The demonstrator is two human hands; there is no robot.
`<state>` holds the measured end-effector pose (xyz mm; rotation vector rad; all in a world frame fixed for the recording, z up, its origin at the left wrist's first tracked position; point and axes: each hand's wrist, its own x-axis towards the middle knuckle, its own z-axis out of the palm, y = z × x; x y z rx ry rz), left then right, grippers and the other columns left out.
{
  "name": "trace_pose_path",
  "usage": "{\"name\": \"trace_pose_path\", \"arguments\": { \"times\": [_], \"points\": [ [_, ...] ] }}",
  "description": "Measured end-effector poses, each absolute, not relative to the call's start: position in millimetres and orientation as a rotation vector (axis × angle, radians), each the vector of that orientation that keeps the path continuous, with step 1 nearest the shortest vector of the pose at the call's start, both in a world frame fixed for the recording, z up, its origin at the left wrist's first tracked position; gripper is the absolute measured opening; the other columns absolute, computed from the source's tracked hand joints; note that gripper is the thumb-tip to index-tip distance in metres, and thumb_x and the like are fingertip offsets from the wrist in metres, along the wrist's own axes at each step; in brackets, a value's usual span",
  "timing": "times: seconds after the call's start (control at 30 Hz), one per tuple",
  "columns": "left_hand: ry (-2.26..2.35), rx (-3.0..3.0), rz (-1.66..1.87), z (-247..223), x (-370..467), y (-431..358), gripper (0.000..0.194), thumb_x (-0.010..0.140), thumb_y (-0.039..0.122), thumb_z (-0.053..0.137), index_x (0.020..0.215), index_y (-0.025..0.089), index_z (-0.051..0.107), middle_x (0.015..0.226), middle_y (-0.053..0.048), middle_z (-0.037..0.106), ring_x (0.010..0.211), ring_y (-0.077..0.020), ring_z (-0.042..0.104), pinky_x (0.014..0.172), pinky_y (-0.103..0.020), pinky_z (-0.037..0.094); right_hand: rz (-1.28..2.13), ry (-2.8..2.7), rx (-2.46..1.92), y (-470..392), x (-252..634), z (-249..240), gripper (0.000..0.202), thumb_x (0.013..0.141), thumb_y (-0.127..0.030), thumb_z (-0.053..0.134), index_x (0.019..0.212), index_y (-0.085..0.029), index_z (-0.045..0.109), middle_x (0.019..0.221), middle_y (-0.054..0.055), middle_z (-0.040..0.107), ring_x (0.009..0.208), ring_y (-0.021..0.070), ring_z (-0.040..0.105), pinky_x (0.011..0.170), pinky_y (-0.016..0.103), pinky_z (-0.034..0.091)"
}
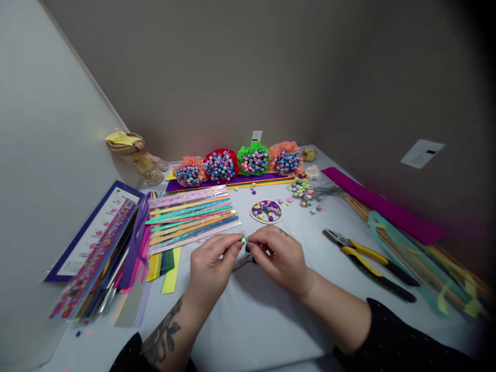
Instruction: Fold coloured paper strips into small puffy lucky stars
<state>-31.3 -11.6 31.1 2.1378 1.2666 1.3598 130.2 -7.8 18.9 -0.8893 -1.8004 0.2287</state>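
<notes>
Between my two hands, at the middle of the head view, is a tiny shiny green paper star (243, 240). My left hand (214, 261) pinches it from one side with thumb and forefinger. From the other side, the closed fingertips of my right hand (279, 258) meet it. The fingers cover most of the star, so its exact shape is hard to see. Just beyond my hands lies a small oval dish (251, 217) with purple, pink and yellow paper stars (267, 208). Under the hands, a thin dark item is mostly hidden.
Packed paper strips (189, 219) and coloured sheets (96, 258) lie on the left. Along the back stand several paper flowers (253, 159) filled with stars, beside a foot-shaped tan figure (145, 160). To the right are yellow-black pliers (368, 258), loose stars (302, 190), sticks and ribbons (422, 263).
</notes>
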Motion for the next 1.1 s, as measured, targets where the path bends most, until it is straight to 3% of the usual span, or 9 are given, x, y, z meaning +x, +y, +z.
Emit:
{"name": "trace_pose_path", "arguments": {
  "times": [0.53,0.9,1.1],
  "points": [
    [1.318,2.081,1.324,27.9,-29.7,-14.4,0.013,0.083,0.02,0.06,0.088,0.02,0.072,0.079,-0.002,0.074,0.068,-0.0139,0.069,0.068,-0.024,0.057,0.296,-1.733,-0.915,-10.3,126.6,21.1,0.01,0.082,-0.009,0.056,0.084,-0.019,0.06,0.069,0.001,0.063,0.063,0.0126,0.06,0.059,0.023,0.049],
    [1.217,2.062,1.149,33.2,-34.6,-9.8,0.014,0.082,0.017,0.06,0.087,0.019,0.073,0.081,-0.004,0.075,0.069,-0.0148,0.069,0.069,-0.024,0.057,0.328,-1.904,-0.81,-3.0,133.4,18.9,0.014,0.084,-0.008,0.048,0.08,-0.02,0.055,0.068,0.002,0.06,0.065,0.013,0.057,0.058,0.023,0.047],
    [1.258,1.996,1.123,32.5,-35.4,-9.3,0.016,0.082,0.017,0.059,0.088,0.021,0.073,0.078,-0.003,0.075,0.061,-0.0131,0.067,0.062,-0.023,0.057,0.31,-1.864,-0.816,-3.0,131.3,17.8,0.014,0.082,-0.008,0.05,0.078,-0.02,0.055,0.066,0.001,0.06,0.062,0.0122,0.056,0.056,0.022,0.047]
  ]
}}
